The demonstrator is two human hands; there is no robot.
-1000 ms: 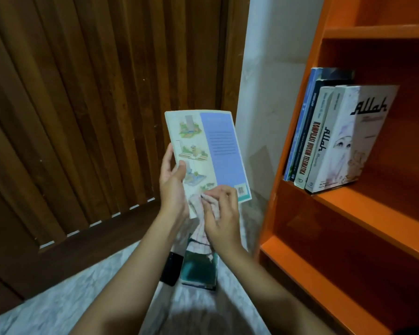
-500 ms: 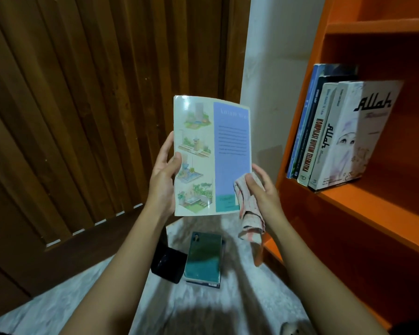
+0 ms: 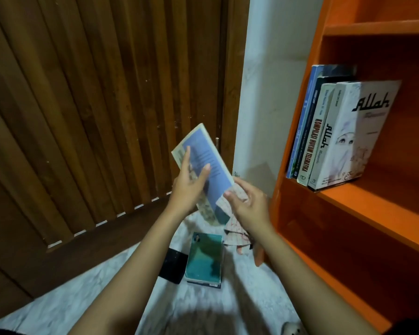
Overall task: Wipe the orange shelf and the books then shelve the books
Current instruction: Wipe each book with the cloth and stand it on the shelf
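Right now my left hand grasps the blue book by its near long edge, one finger and the thumb lying across the blue cover. The book tilts, its top corner leaning up and away to the left. My right hand is closed on the cloth and holds it against the book's lower right corner, with the thumb on top. The loose end of the cloth hangs down below that hand. Motion blur softens the cover, so I cannot read any print on it.

Just below both hands, a teal book lies flat on the pale marbled floor. A black object sits touching its left side; I cannot tell what it is.

To the right of my right hand stands the orange shelf, its side panel close by the wrist. Above and right of the hands, a row of books stands on one board, packed against the left side panel and leaning slightly. The outermost is white, with "Allah" on its cover and spine.

Beyond the hands, a white wall rises beside the shelf. A dark slatted wooden door fills the view to the left of them.
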